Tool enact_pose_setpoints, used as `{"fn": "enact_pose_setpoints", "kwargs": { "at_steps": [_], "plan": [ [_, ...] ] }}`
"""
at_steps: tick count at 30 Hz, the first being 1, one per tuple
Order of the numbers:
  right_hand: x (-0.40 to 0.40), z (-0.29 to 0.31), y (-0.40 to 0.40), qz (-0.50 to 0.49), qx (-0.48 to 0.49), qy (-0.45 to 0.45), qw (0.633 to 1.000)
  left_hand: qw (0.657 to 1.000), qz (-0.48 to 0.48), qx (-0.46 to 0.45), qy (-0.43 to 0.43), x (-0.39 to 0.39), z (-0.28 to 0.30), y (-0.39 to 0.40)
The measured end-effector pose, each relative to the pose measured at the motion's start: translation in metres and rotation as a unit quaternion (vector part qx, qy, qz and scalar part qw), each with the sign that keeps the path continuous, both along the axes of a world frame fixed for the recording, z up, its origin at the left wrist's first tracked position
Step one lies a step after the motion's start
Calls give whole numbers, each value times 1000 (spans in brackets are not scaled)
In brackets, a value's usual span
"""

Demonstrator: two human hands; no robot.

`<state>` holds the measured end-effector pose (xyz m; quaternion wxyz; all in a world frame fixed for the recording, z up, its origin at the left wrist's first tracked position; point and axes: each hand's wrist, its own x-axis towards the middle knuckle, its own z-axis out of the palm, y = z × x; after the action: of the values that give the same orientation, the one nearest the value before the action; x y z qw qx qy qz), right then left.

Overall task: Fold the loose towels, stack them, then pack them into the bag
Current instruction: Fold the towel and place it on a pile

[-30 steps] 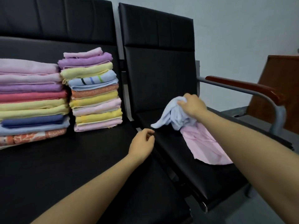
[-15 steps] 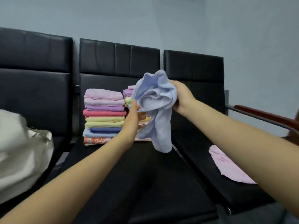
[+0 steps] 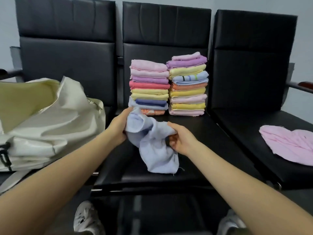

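Both my hands hold the crumpled light blue towel [image 3: 157, 143] over the middle seat [image 3: 194, 133].

My left hand [image 3: 118, 128] has its grip closed on the towel's upper corner, fingers hidden behind the cloth; my right hand [image 3: 180, 139] pinches the other bunched end, fingertips buried in folds. The left towel stack [image 3: 149, 85]'s bottom corner is covered by the towel. A pink towel [image 3: 291, 143] runs off frame at right, and the white bag [image 3: 47, 119] at left.
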<state>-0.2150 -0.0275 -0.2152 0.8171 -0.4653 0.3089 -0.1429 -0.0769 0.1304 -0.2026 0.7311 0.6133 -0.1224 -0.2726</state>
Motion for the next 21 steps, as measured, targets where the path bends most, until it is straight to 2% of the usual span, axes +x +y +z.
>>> {"fn": "enact_pose_setpoints", "kwargs": {
  "at_steps": [2,4,7,9,11,13,14,15,16,17,18,19,21],
  "plan": [
    [-7,-3,-18,-67,-36,15,997,1000,21,-14,-2,17,-3,14],
    [-17,1,-39,-177,-68,17,982,998,45,-41,11,28,-2,25],
    [-36,1,-64,-283,-6,-17,959,992,110,-29,55,39,-7,34],
    [-46,-5,-71,-313,16,-22,949,994,91,2,52,43,-15,37],
    [-53,-12,-73,-290,-105,39,950,994,99,49,22,48,-24,32],
    [-58,-17,-70,-187,-281,128,933,987,127,101,-16,39,-26,28],
    [-59,-20,-71,-124,-375,180,901,987,122,106,-13,32,-26,27],
    [-60,-21,-69,-69,-471,231,849,988,114,101,-6,27,-25,24],
    [-60,-21,-67,-30,-563,267,782,992,94,89,11,23,-24,22],
    [-58,-18,-64,-12,-636,271,723,993,84,74,25,22,-24,22],
    [-52,-14,-58,-12,-686,241,686,995,74,60,36,21,-23,24],
    [-45,-6,-47,-22,-716,191,671,996,69,43,48,21,-22,25],
    [-24,6,-26,2,-727,87,681,995,70,25,64,24,-21,30]
  ]
}}
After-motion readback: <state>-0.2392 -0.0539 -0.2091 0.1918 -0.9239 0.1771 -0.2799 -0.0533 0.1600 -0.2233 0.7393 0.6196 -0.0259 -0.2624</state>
